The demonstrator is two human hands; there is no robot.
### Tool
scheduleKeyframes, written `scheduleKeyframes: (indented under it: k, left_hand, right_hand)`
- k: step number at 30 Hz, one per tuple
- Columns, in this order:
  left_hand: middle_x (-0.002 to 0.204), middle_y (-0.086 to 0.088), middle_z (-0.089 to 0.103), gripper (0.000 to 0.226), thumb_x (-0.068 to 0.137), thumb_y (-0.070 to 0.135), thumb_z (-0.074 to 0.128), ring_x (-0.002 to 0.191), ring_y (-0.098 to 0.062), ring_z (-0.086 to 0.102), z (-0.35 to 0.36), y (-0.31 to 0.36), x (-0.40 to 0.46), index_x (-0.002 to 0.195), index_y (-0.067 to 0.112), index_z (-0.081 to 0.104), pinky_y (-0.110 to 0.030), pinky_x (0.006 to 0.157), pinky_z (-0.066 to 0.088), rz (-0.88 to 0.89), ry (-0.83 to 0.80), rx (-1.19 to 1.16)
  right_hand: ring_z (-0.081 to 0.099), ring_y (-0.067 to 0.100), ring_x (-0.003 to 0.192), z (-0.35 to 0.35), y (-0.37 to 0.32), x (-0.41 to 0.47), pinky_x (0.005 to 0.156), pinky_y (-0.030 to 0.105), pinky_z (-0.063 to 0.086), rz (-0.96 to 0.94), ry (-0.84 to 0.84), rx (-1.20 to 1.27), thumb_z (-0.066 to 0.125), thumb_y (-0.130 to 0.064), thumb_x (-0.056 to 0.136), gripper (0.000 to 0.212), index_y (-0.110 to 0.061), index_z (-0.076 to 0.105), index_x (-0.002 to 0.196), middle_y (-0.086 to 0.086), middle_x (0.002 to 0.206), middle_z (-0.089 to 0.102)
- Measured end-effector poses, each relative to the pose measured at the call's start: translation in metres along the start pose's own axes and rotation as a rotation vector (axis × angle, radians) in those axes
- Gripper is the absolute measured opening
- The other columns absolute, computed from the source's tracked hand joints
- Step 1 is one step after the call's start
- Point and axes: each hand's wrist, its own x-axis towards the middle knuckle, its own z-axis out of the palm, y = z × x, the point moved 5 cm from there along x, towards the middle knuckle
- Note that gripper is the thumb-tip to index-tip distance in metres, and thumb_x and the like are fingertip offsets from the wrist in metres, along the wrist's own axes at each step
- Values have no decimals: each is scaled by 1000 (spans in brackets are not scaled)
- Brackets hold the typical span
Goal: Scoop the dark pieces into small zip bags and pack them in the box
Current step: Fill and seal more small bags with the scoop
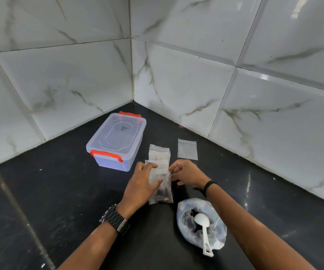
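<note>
A small zip bag [163, 191] with dark pieces in its lower part lies on the black counter between my hands. My left hand [140, 185] holds its left side, thumb on the front. My right hand [186, 173] pinches the bag's top right edge. Behind it lie other filled small bags [159, 153], overlapping. One empty zip bag [187, 149] lies flat further right. The clear box [116, 140] with orange latches stands closed at the back left. A larger plastic bag of dark pieces [201, 224] sits near my right forearm, a white scoop [203, 227] resting in it.
White marble-look tiled walls [176, 78] meet in a corner behind the box. The black counter [59, 191] stretches left and right of the work spot. I wear a dark watch on the left wrist and a black band on the right.
</note>
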Motion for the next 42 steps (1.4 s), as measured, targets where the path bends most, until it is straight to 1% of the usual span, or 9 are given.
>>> scheduleKeyframes:
  k: [7, 12, 16, 20, 27, 30, 34, 38, 42]
  left_hand:
    - [117, 4, 53, 26, 92, 35, 56, 110, -17, 49, 16, 39, 66, 115, 23, 59, -35, 95, 39, 157, 101, 144]
    - [118, -3, 52, 31, 94, 42, 49, 109, -23, 48, 41, 47, 120, 111, 18, 59, -42, 95, 35, 62, 48, 424]
    - [118, -6, 51, 40, 93, 49, 49, 110, -26, 45, 62, 44, 144, 107, 14, 61, -42, 94, 31, 34, -31, 558]
    - [118, -7, 50, 35, 93, 42, 52, 110, -26, 46, 80, 46, 152, 110, 13, 59, -42, 94, 30, 69, -46, 565]
    - [106, -9, 58, 16, 93, 16, 46, 102, -29, 52, 87, 51, 149, 101, 10, 59, -37, 88, 33, 144, 1, 384]
    - [86, -13, 64, 7, 89, 6, 49, 82, -31, 59, 76, 52, 144, 87, 6, 56, -39, 71, 44, 148, 49, 45]
    - [86, 1, 63, 14, 87, -1, 53, 77, -11, 59, 54, 59, 129, 85, 12, 59, -20, 69, 47, 158, 30, -228]
    - [96, 12, 60, 36, 84, -7, 54, 91, 2, 57, 32, 68, 100, 88, 27, 63, -9, 78, 45, 193, -47, -329]
    - [104, 12, 62, 45, 80, -14, 52, 95, 12, 54, 17, 74, 56, 104, 22, 66, -6, 76, 43, 229, -129, -398]
  right_hand:
    - [58, 14, 85, -54, 19, 28, 60, 23, 54, 103, 237, 99, 69, -12, 81, 16, -15, 60, 94, 4, 95, 59]
    - [57, 24, 103, -76, 34, 53, 92, 36, 49, 129, 415, -14, 69, -17, 82, 19, -11, 59, 97, 10, 108, 60]
    - [52, 26, 109, -78, 41, 64, 84, 24, 37, 159, 484, -88, 65, -21, 86, 30, -5, 55, 109, 13, 115, 57]
    - [52, 27, 106, -70, 50, 74, 83, 30, 40, 192, 498, -111, 63, -18, 87, 26, -6, 52, 107, 14, 115, 55]
    - [56, 26, 87, -67, 48, 70, 71, 29, 43, 198, 518, 54, 47, -3, 87, 26, -4, 46, 113, 11, 100, 56]
    - [58, 20, 78, -70, 54, 64, 65, 27, 46, 204, 533, 297, 50, -1, 85, 46, -7, 39, 129, 12, 98, 63]
    - [53, 17, 56, -71, 54, 49, 51, 28, 46, 188, 419, 556, 59, 1, 82, 72, -11, 24, 144, 10, 76, 59]
    - [49, 14, 56, -74, 45, 18, 50, 27, 45, 75, 389, 647, 61, -4, 87, 65, -20, 30, 141, 7, 74, 52]
    - [54, 14, 71, -78, 34, -24, 54, 19, 48, -59, 409, 364, 65, -24, 88, 41, -37, 48, 123, 6, 95, 50]
